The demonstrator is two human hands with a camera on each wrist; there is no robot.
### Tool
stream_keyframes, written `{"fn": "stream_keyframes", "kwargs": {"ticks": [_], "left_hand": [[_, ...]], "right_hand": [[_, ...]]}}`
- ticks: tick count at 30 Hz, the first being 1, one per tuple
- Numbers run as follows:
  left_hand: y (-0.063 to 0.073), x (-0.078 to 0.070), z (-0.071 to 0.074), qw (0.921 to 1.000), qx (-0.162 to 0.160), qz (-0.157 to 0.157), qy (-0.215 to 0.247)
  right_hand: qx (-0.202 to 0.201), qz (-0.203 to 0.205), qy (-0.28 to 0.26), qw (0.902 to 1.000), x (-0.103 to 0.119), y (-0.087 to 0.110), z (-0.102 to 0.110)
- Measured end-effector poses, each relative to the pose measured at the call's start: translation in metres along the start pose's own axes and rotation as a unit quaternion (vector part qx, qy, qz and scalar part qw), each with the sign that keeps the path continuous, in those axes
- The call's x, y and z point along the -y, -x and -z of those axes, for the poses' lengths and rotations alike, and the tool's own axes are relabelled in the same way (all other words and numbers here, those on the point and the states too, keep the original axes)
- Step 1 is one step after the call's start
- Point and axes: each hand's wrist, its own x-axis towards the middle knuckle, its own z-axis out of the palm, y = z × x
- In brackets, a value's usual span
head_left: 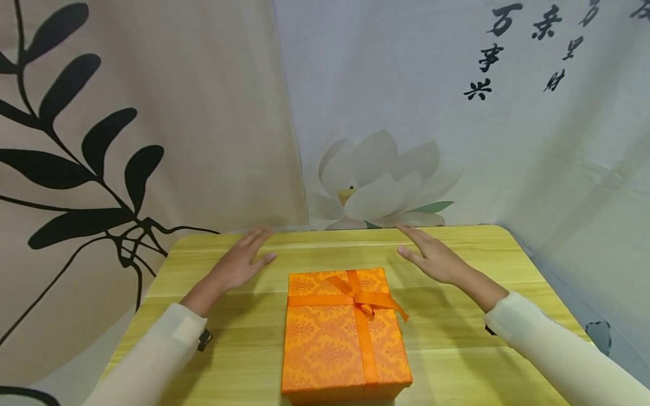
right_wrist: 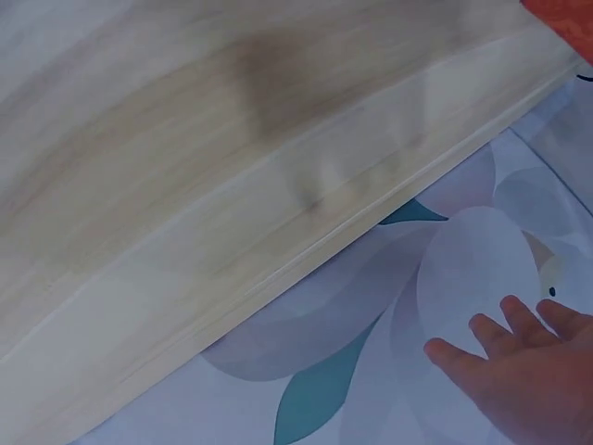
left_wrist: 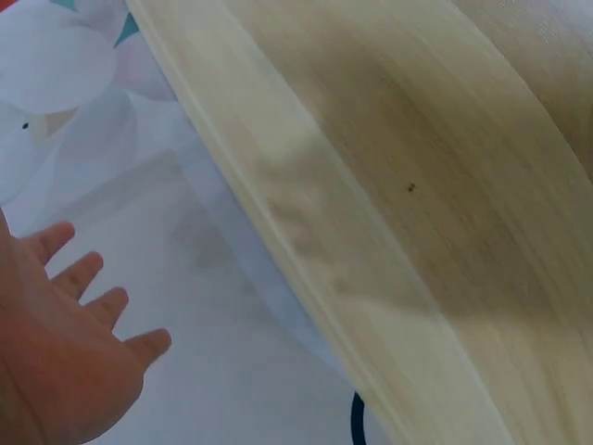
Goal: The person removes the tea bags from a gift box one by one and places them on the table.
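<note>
An orange patterned gift box (head_left: 330,349), tied with an orange ribbon (head_left: 365,338) and a bow (head_left: 359,296), sits near the front middle of the table. To its left, my left hand (head_left: 237,264) hovers over the table with straight fingers and holds nothing. My right hand (head_left: 435,259) is held likewise on the other side, apart from the box, its thumb spread from the fingers. In the left wrist view the left hand (left_wrist: 69,343) shows spread fingertips. The right wrist view has the right hand (right_wrist: 523,366) and a corner of the orange box (right_wrist: 567,23).
The wooden table (head_left: 223,344) ends at the back against a hanging cloth (head_left: 350,84) printed with a lotus flower (head_left: 386,175) and dark characters. Large black leaves (head_left: 71,90) are printed on the left cloth.
</note>
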Motion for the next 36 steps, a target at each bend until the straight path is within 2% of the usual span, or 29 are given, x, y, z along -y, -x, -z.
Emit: {"fn": "stream_keyframes", "kwargs": {"ticks": [7, 11, 20, 29, 36], "left_hand": [[0.006, -0.008, -0.002, 0.9979, 0.027, -0.015, 0.056], [0.008, -0.011, -0.004, 0.9957, 0.029, -0.034, 0.081], [0.012, -0.02, -0.002, 0.9855, 0.053, -0.044, 0.155], [0.015, -0.025, -0.002, 0.9758, 0.08, -0.061, 0.194], [0.014, -0.028, -0.003, 0.9723, 0.093, -0.067, 0.204]], "right_hand": [[0.005, 0.011, -0.016, 0.9998, 0.001, 0.007, -0.004], [0.009, 0.02, -0.029, 0.9993, 0.005, 0.012, -0.005], [0.012, 0.036, -0.041, 0.9984, 0.011, 0.019, -0.009], [0.017, 0.044, -0.048, 0.9977, 0.018, 0.024, -0.011], [0.021, 0.054, -0.064, 0.9963, 0.022, 0.026, -0.013]]}}
